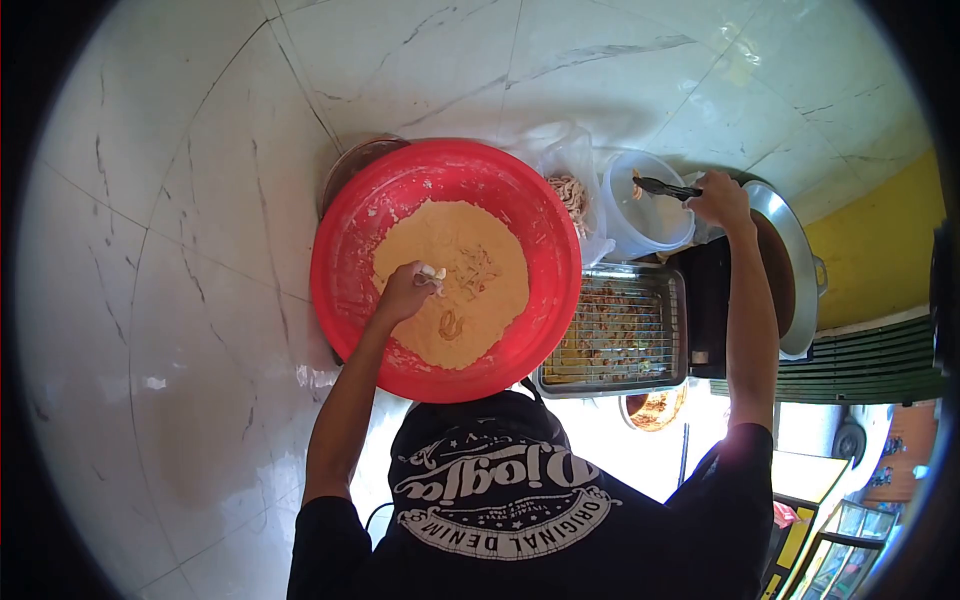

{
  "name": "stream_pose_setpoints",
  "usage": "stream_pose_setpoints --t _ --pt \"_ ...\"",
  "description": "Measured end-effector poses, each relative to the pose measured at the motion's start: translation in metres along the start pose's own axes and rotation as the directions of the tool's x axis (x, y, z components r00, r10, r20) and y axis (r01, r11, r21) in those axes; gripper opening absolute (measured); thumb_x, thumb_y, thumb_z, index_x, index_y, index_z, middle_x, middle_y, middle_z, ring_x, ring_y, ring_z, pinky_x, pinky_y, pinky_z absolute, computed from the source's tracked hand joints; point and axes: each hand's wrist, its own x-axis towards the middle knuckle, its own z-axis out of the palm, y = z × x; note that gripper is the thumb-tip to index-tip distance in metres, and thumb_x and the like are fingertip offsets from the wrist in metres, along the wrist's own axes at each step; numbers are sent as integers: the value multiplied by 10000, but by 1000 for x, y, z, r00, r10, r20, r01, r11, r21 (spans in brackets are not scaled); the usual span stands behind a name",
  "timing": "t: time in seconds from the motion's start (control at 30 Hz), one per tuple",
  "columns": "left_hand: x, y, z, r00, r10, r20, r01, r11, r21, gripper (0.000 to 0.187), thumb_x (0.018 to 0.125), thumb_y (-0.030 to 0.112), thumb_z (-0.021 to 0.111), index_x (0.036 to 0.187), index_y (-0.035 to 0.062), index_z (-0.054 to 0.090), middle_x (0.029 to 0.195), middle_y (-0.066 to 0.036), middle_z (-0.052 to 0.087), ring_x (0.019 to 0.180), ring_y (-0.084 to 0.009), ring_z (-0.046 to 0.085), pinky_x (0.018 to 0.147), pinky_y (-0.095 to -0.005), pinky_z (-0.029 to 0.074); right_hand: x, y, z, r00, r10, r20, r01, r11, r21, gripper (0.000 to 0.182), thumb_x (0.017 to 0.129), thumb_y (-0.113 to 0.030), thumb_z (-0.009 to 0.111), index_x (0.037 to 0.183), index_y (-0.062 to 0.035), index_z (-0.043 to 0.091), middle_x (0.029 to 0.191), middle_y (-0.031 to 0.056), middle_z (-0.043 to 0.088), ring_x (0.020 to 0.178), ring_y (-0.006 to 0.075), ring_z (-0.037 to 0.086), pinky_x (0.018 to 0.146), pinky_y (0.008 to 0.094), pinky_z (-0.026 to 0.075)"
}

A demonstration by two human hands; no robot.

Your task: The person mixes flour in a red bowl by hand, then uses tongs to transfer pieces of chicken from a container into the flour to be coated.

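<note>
My left hand [404,291] is over the red basin [340,250], its fingers drawn together and whitened with flour at the tips. Whatever they may hold is too small to make out. Beneath it lies a wide bed of pale yellow flour [410,235], with several coated strips [472,270] and a curled piece [451,324] on top. My right hand [718,203] is closed around black tongs [668,189]. The tongs reach over a whitish plastic bucket [650,240], and a small orange-brown piece [637,184] is at their tip.
A clear plastic bag with pale strips [570,195] stands between basin and bucket. Nearer me, a metal tray with a wire rack [615,385] holds crumbs. A large metal pan [800,260] is at the right. Marbled tile [200,300] extends to the left.
</note>
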Motion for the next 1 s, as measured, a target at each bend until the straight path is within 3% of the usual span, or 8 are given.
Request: stream_pose_setpoints --t 0.1,0.2,0.27,0.37,0.47,0.6,0.77,1.0 --pt "-2 4 1 1000 -1 -23 2 999 50 157 827 42 644 941 -43 577 870 -96 659 846 -148 641 755 -281 497 -3 -5 10 999 -28 22 28 999 -22 415 664 -307 764 1030 -122 700 1087 136 660 1018 323 634 861 419 516" --pt "-1 -6 4 999 23 -32 -23 1000 -18 227 790 106 684 953 -31 605 861 -123 684 813 -181 665 722 -302 497 5 -6 39 993 -38 113 47 996 -74 379 667 -290 751 988 -96 693 1057 135 670 993 322 649 832 412 530" --pt "-2 -8 4 1000 14 -6 -14 999 -50 225 795 111 689 951 -30 608 863 -121 684 804 -181 662 726 -303 498 10 -8 68 996 -38 78 44 997 -71 360 662 -291 754 978 -122 717 1024 134 682 969 304 658 827 403 532" --pt "-3 -12 5 1000 -5 -19 6 1000 27 225 794 120 699 938 -29 612 864 -118 683 804 -180 657 731 -304 498 11 -14 87 992 -42 117 58 988 -142 273 670 -191 692 926 -99 703 984 133 691 933 313 669 813 401 536" --pt "-4 -14 3 998 23 -67 -18 997 74 225 789 126 707 922 -30 615 861 -115 681 812 -179 654 732 -306 498 12 -18 79 986 -31 165 54 989 -135 332 694 -219 685 996 -80 671 1063 130 672 999 308 654 831 405 535" --pt "-9 -11 -1 997 17 -77 -10 997 79 225 789 129 709 919 -28 614 860 -114 679 823 -179 652 733 -308 499 4 -19 36 988 -44 146 66 987 -144 353 687 -228 695 1007 -82 668 1053 135 670 999 308 651 839 409 532" --pt "-7 -16 -3 999 7 -49 -6 1000 10 201 791 99 700 912 -30 604 843 -114 678 803 -179 656 725 -304 499 2 -8 -13 998 -49 26 52 992 -114 439 676 -291 738 1048 -74 651 1081 141 648 1026 311 631 862 427 516" --pt "-8 -9 1 997 38 -64 -36 999 32 187 800 88 691 904 -38 599 828 -112 675 793 -170 652 718 -300 498 -3 -16 12 998 -26 53 32 992 -120 464 673 -330 756 1052 -83 656 1103 139 643 1036 321 621 863 428 507"
